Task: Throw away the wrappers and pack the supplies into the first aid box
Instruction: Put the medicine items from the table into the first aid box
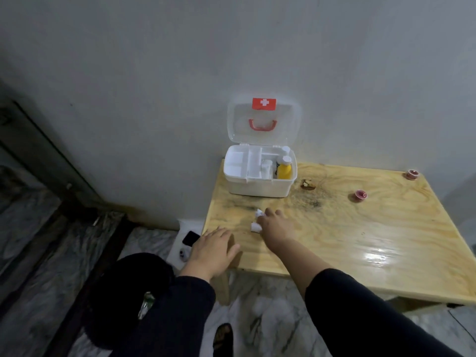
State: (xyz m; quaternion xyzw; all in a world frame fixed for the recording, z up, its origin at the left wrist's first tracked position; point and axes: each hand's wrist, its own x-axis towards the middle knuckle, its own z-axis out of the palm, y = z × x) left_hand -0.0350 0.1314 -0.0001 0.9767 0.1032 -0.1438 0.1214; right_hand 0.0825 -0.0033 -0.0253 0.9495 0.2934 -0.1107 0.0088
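The white first aid box (257, 188) stands open at the back left of the wooden table (360, 228), its lid up against the wall. Inside it a yellow bottle (284, 170) and white containers stand at the right; the left tray compartments look bare. Two small white bandage rolls (258, 213) (255, 227) lie on the table in front of the box. My right hand (275, 225) rests on them, fingers curled around both. My left hand (212, 247) lies flat and empty on the table's near left corner.
Two pink tape rolls (359, 194) (413, 173) lie at the table's right back. A brown scrap (307, 184) sits right of the box. A black bag (128, 300) with something shiny in it stands on the marble floor at the left, and a dark phone (190, 238) lies beyond it.
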